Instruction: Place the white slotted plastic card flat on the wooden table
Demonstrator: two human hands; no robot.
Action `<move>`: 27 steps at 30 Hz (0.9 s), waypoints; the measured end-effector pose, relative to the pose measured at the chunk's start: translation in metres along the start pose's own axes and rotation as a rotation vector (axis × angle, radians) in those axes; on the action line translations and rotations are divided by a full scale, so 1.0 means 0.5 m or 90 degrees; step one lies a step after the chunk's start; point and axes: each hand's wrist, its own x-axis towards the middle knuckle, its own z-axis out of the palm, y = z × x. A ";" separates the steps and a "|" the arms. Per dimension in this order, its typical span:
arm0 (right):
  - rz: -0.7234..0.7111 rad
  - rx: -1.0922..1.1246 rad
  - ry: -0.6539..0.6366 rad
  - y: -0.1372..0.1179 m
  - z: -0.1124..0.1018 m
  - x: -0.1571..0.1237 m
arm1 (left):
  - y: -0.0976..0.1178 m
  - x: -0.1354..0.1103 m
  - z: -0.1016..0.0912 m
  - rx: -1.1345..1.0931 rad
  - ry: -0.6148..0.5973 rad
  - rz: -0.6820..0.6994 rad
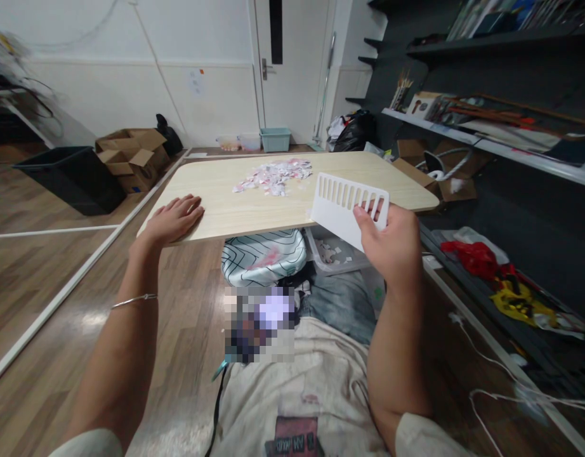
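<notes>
A pale, light-wood grain is shown on the low table [254,203]. The scraps of paper [275,176] heaped at its far middle are coloured white with red and pink. The slotted panel [348,206] at the near right is plain white. Under the table, a cushion [264,255] is patterned in white with dark teal lines and a pink blotch. At the far left, a bin [68,178] is seen in black, beside brown cardboard boxes [131,158]. A basket [275,139] by the far wall is coloured teal. Red cloth [473,257] is seen at the right.

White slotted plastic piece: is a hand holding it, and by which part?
Yes. The right hand holds the white slotted panel by its lower right corner, thumb over the slots. The left hand lies flat on the table, holding nothing.
</notes>
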 end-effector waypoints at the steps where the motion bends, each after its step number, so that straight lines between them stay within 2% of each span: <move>1: -0.001 -0.005 0.005 0.000 -0.004 -0.001 | -0.002 0.001 0.001 -0.004 0.001 0.000; 6: -0.013 0.004 0.023 -0.003 -0.016 -0.006 | -0.009 0.004 0.002 -0.002 0.007 0.018; 13: -0.009 0.009 -0.004 -0.007 0.003 -0.004 | -0.002 0.000 -0.004 0.002 -0.008 0.013; 17: 0.012 -0.039 -0.004 -0.005 -0.023 -0.010 | -0.001 0.001 -0.005 0.014 -0.010 0.001; 22: 0.006 -0.059 0.050 -0.016 -0.059 -0.024 | -0.009 0.005 -0.004 0.020 -0.002 0.022; 27: -0.007 -0.011 0.039 -0.020 -0.016 -0.013 | -0.010 0.004 0.004 -0.021 0.012 0.023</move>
